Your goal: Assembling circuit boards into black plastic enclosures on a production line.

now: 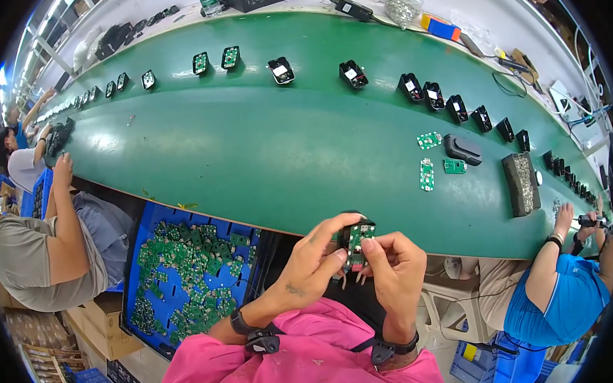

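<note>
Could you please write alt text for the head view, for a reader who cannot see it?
A person's left hand and right hand together hold a small black housing with a green circuit board above a long green conveyor belt. Black housings line the belt, and a blue bin of green boards sits lower left.

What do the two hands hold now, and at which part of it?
Both hands, left hand and right hand, pinch one small black housing with a green circuit board by its opposite side edges, above the belt's near edge.

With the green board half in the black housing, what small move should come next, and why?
Probably press the green circuit board flat into the black housing. Both the left hand and right hand pinch it, and the board appears not fully seated.
</note>
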Motion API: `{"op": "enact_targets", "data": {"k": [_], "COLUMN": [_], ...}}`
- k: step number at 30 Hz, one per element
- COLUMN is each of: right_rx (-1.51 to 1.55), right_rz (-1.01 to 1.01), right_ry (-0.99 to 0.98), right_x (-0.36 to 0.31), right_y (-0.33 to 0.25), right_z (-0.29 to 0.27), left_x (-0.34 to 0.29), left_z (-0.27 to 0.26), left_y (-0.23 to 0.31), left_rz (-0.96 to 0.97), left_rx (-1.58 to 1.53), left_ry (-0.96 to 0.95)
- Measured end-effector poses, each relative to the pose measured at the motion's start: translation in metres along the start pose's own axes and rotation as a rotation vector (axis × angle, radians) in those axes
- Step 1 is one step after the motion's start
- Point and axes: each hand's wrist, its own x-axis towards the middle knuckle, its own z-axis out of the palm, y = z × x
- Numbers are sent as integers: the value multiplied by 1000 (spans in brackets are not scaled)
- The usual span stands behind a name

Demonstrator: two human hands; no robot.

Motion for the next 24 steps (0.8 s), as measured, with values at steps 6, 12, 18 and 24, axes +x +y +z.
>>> {"op": "enact_targets", "data": {"k": [6, 12, 18, 24], "right_rx": [-95, -293, -232, -437], "right_rz": [-32, -98, -48, -247], "right_ry": [25, 67, -7, -12], "right_x": [5, 7, 16, 22], "right_y": [3, 5, 10, 19], "right_z": [4, 5, 7, 15], "left_x": [4, 6, 10, 18], "left_z": [4, 7, 11, 12], "left_y": [-1, -2, 0, -4], "left_rz": [-13, -50, -151, -132], "left_rx": [57, -6, 39, 87], "left_ry": [39, 147, 189, 186]}}
